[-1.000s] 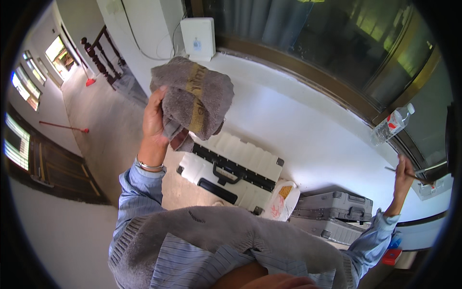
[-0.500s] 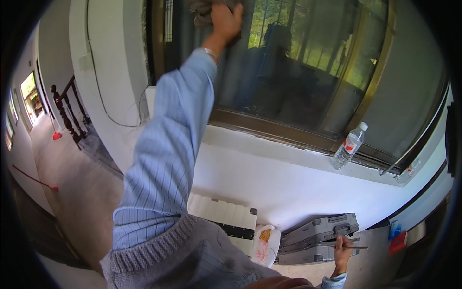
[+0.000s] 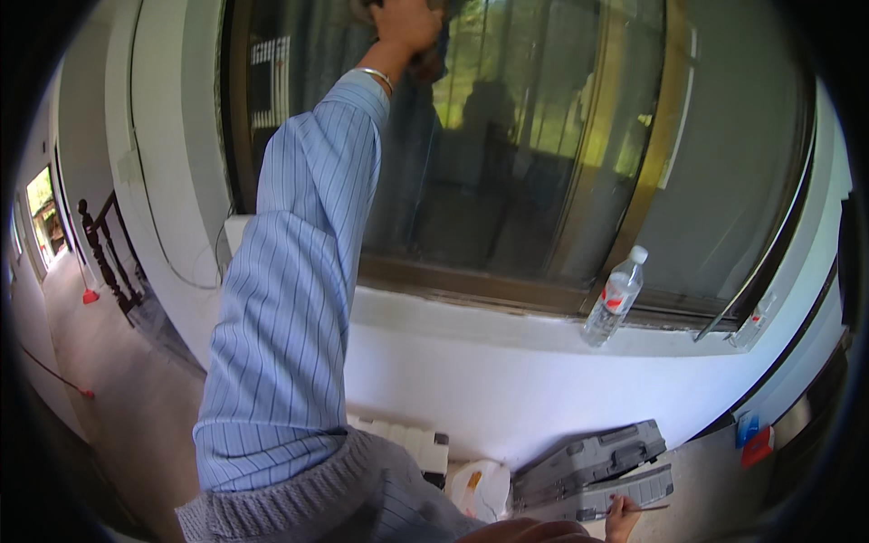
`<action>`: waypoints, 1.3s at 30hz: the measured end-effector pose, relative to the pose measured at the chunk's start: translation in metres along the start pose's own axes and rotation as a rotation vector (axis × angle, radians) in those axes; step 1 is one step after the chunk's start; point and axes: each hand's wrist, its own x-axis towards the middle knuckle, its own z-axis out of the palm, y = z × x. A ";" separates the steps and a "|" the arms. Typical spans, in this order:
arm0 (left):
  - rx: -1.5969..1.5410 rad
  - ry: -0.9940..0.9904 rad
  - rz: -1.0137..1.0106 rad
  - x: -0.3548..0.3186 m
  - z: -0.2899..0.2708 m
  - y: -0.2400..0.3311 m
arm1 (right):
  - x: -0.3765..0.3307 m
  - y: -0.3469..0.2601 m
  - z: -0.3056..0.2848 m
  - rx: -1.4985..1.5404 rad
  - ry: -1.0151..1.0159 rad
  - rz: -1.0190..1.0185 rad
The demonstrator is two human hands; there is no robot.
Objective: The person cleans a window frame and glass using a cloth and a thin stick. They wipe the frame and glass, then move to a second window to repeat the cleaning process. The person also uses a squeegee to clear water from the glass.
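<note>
My left hand (image 3: 409, 25) is raised high against the window glass (image 3: 493, 172), at the upper edge of the view. Its fingers are closed on a dark greyish cloth (image 3: 364, 9), of which only a little shows beside the hand. Low on the right, my right hand (image 3: 621, 519) hangs at my side, closed around a thin brown stick (image 3: 650, 509). Only part of the stick shows; the rest is hidden by the hand.
A clear plastic bottle (image 3: 615, 299) with a white cap stands on the windowsill (image 3: 471, 319). Below are grey hard cases (image 3: 593, 462), a white bag (image 3: 484, 489) and a white box (image 3: 403, 442). At far left is a dark wooden railing (image 3: 107, 253).
The view has tilted upward and shifted right, so the bottle and cases sit lower and further left. My left hand stays up at the glass with the cloth; my right hand appears lower.
</note>
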 end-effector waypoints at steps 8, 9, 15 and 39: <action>-0.338 -0.477 0.475 -0.136 -0.039 0.128 | 0.006 -0.118 0.045 -0.139 -0.070 -0.039; -0.452 -0.566 0.616 -0.163 -0.051 0.133 | 0.014 -0.114 0.052 -0.054 -0.172 0.038; -0.543 -0.691 0.636 -0.162 -0.066 0.069 | -0.005 -0.077 0.043 -0.109 -0.120 0.138; -0.224 -0.436 -0.332 -0.230 -0.098 -0.010 | -0.056 -0.065 0.032 0.071 -0.266 0.214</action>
